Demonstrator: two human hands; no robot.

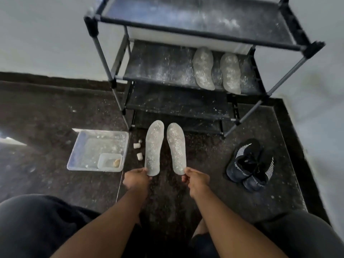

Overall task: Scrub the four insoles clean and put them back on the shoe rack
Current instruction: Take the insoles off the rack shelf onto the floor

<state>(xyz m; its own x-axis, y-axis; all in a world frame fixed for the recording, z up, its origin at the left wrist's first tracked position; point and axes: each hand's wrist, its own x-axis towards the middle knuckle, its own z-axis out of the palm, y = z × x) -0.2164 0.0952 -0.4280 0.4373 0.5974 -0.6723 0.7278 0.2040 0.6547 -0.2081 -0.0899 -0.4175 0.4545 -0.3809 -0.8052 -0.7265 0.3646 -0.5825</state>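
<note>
Two pale grey insoles speckled with white powder are held side by side above the dark floor, toes pointing toward the rack. My left hand [137, 177] pinches the heel of the left insole [154, 148]. My right hand [195, 178] pinches the heel of the right insole [176, 147]. Two more dusty insoles [203, 68] [230, 72] lie on the right side of the shoe rack's middle shelf [158, 69]. The black shoe rack [186, 28] stands against the white wall, its shelves sprinkled with white powder.
A clear plastic tray [78, 155] with a small inner container and a yellowish lump sits on the floor at left. Small white pieces [139, 155] lie beside it. A pair of black sneakers [250, 164] rests at right. My knees fill the lower corners.
</note>
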